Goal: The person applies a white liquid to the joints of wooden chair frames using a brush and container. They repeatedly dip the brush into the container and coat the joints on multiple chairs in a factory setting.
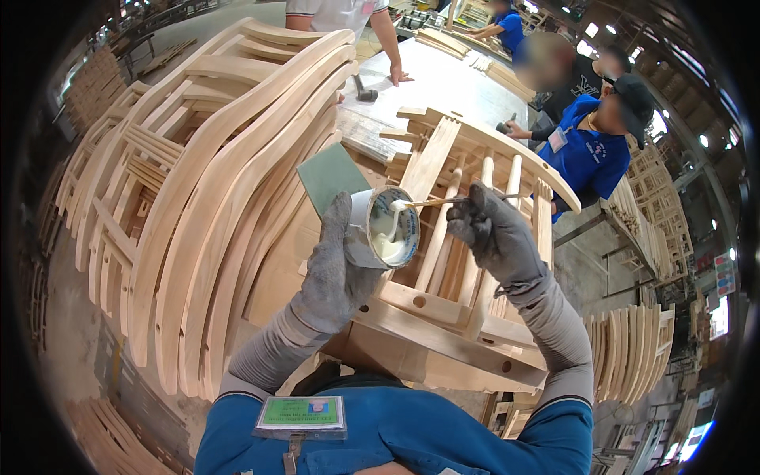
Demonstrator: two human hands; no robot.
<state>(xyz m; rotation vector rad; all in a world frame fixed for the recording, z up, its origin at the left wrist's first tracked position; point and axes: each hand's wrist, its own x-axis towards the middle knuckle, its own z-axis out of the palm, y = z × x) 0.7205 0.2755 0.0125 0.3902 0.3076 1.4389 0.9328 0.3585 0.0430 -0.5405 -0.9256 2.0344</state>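
My left hand (336, 273), in a grey glove, is wrapped around a small cup (360, 212) tilted so that its mouth shows. Thick white paste (388, 248) that looks like glue lies inside it. Between the gloved fingers of my right hand (499, 237) is a thin stick (430, 203), whose white-coated tip is over the cup's mouth. A strand of the paste hangs from that tip into the cup. Below and beyond both hands lie stacked wooden frames (431, 162) with round spindles and drilled holes.
Tall stacks of curved wooden frames (229, 150) stand at the left. A green board (328, 178) is just behind the cup. Across the white worktable (459, 87), with a hammer (365, 89) on it, are several people, including one in a blue shirt (586, 150). More frames (629, 348) stand at right.
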